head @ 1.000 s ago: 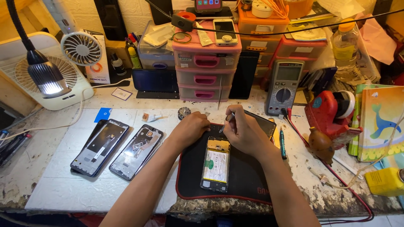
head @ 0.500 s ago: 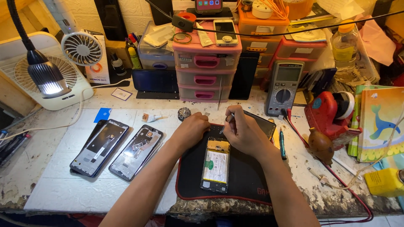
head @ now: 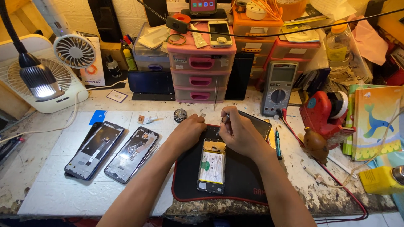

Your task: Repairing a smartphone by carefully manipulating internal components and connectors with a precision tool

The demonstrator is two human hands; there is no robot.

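Head view. An opened smartphone with its back cover removed [head: 212, 166] lies lengthwise on a black rubber work mat with red edging [head: 240, 185], near the front edge of a worn white tiled workbench [head: 63, 193]. The phone's white battery with a green label and its gold-coloured upper board are exposed.

The left hand [head: 188, 132] rests on the mat at the phone's upper left corner, fingers curled together; whether they grip anything cannot be told. The right hand [head: 237, 132] sits just above the phone's top end, fingers closed on a thin metal tool [head: 216, 94] whose shaft points up and away from the phone. The exact contact point with the phone is hidden by the hands.

Left of the mat, two bare dark phone frames [head: 111, 151] lie side by side, tilted alike. A small round metal part [head: 180, 114] lies just beyond the left hand. A grey digital multimeter with a rotary dial [head: 278, 88] stands behind the right hand. A pink plastic drawer unit [head: 201, 71] stands at the rear centre, with a phone on top. A gooseneck lamp with a lit head [head: 40, 82] hangs over the left side, in front of a white desk fan [head: 42, 90].
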